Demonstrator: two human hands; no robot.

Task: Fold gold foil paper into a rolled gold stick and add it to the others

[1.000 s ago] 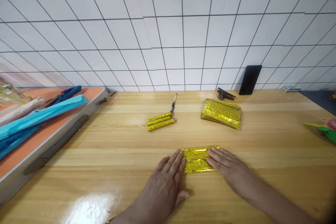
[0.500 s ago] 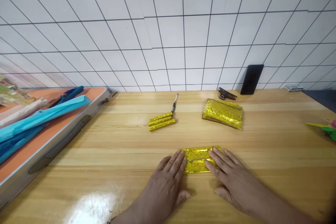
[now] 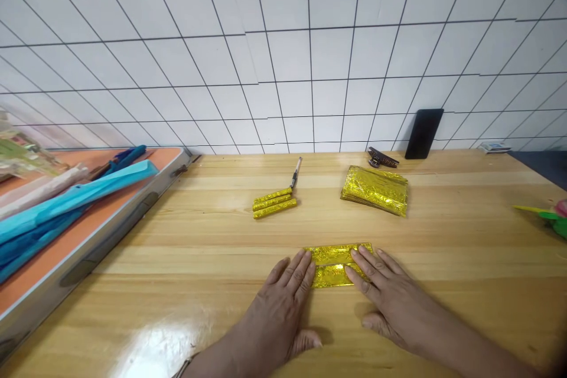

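A shiny gold foil sheet (image 3: pixel 333 255) lies flat on the wooden table, its two long sides folded in so that they meet along a middle seam. The fingertips of my left hand (image 3: pixel 283 307) rest on its left end, fingers stretched out and thumb apart. My right hand (image 3: pixel 390 295) lies with spread fingers over the right end, which it partly hides. Beyond the hands are several thin gold foil rolls (image 3: pixel 274 208) side by side, touching a pen (image 3: pixel 296 172). A stack of gold foil sheets (image 3: pixel 376 189) lies farther back to the right.
Behind the stack sits a dark hair clip (image 3: pixel 383 157), and a black phone (image 3: pixel 424 134) leans on the tiled wall (image 3: pixel 287 53). On the left, an orange-topped case (image 3: pixel 133 189) bears blue paper (image 3: pixel 84 195). Something green and pink (image 3: pixel 556 218) shows at the right edge.
The view has shifted slightly. Both hands stay pressed on the folded gold foil sheet with hardly any movement.
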